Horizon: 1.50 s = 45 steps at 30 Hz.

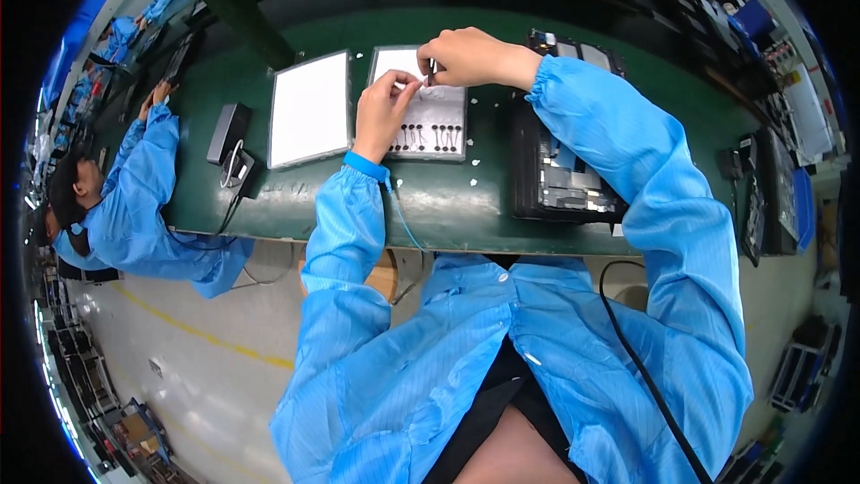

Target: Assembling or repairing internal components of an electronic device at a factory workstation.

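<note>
My left hand (pixel 383 112) reaches over a white sheet (pixel 452 108) in a clear-edged holder, its thumb and forefinger pinched. My right hand (pixel 475 58) comes in from the right, its fingertips closed round something small and dark. The two sets of fingertips almost meet, and what lies between them is too small to name. Below them on the sheet, small black parts with round ends and thin dark leads (pixel 428 138) stand in a row. A blue wrist strap (pixel 367 167) with a cord circles my left wrist.
A blank white panel (pixel 311 109) lies left of the sheet. Further left are a black box (pixel 229 130) and a cabled adapter (pixel 244 170). Stacked dark devices with exposed innards (pixel 573 184) stand at right. White bits dot the green bench (pixel 430 206). A co-worker (pixel 134 206) sits left.
</note>
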Motion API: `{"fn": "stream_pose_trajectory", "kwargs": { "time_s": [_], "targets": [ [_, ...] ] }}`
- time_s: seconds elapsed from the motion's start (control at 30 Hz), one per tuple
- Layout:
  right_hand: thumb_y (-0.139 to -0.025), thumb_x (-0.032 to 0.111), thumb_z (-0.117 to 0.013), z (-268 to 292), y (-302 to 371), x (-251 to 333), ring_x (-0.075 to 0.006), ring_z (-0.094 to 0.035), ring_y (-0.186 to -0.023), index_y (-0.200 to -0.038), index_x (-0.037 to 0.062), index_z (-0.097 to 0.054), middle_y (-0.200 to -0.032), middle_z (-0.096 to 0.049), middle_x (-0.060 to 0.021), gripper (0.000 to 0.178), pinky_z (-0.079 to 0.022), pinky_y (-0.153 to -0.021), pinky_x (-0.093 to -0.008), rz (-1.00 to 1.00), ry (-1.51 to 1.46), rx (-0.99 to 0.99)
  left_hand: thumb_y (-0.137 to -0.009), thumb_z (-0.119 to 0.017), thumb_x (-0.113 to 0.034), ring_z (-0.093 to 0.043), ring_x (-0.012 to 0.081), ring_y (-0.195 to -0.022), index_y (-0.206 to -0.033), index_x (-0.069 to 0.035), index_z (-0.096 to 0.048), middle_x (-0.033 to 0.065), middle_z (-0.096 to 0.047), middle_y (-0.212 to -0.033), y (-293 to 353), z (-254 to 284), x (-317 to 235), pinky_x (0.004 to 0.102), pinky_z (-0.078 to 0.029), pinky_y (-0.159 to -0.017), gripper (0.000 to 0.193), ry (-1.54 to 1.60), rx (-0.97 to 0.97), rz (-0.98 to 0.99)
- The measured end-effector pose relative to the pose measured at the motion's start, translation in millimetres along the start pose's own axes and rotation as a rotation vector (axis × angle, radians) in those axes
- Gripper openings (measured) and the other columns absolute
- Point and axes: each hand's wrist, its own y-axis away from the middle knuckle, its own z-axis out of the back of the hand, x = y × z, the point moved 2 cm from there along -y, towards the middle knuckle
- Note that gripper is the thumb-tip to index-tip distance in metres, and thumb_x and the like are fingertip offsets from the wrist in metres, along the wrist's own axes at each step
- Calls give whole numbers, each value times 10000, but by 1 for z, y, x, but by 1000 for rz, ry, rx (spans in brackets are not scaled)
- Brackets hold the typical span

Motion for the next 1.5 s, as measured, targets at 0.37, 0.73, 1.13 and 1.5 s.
{"fn": "stream_pose_trajectory", "kwargs": {
  "time_s": [0.37,0.73,1.13,1.5],
  "targets": [
    [-769,34,-636,-2,-8,-2,-275,-689,-724,-900,110,-684,-762,-708,-79,159,-511,-628,-394,-30,-85,-161,-990,-610,-164,-546,59,-659,-1009,13,-666,57,-725,-919,-2,3,-9,224,-452,-615,187,334,-81,71],
    [-775,57,-646,-5,-8,3,-246,-690,-704,-907,98,-685,-751,-704,-69,143,-516,-633,-366,-81,-195,-186,-878,-746,-67,-543,35,-673,-978,15,-662,25,-689,-857,1,-2,-8,194,-438,-610,154,491,-171,118],
    [-721,17,-615,-3,-9,2,-261,-706,-758,-893,91,-689,-760,-712,-78,201,-532,-654,-391,-81,-154,-157,-886,-728,-65,-499,45,-574,-966,-1,-668,26,-650,-747,2,-5,-4,241,-402,-533,119,208,-118,59],
    [-761,4,-638,-8,-9,-7,-272,-715,-813,-904,92,-717,-846,-734,-78,185,-546,-694,-379,-101,-98,-155,-870,-699,-83,-613,241,-660,-966,-55,-699,92,-660,-838,24,11,-17,356,-483,-639,101,-233,-19,-67]
  ]
}}
